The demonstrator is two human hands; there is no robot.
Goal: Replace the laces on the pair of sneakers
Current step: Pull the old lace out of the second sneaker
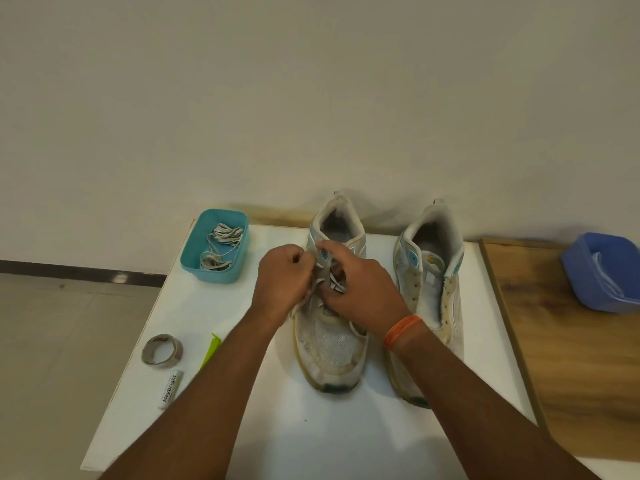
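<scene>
Gripping the grey flat lace [320, 275] at the eyelets, left hand [282, 275] and right hand [360, 285] both curl closed on it over the worn white mesh sneaker [329, 344], mid-table. Second unlaced white sneaker [429, 282] stands just right; teal plastic tub [194, 251] holds old laces.

Both our hands meet at mid-frame, forearms reaching in from below.

Our left hand [282, 278] is curled into a loose fist, knuckles up, fingers pinching inward. Our right hand [356, 284] arches beside it, fingers bent downward, thumb tucked low; its wrist carries an orange band [401, 330]. Both forearms are bare.
</scene>
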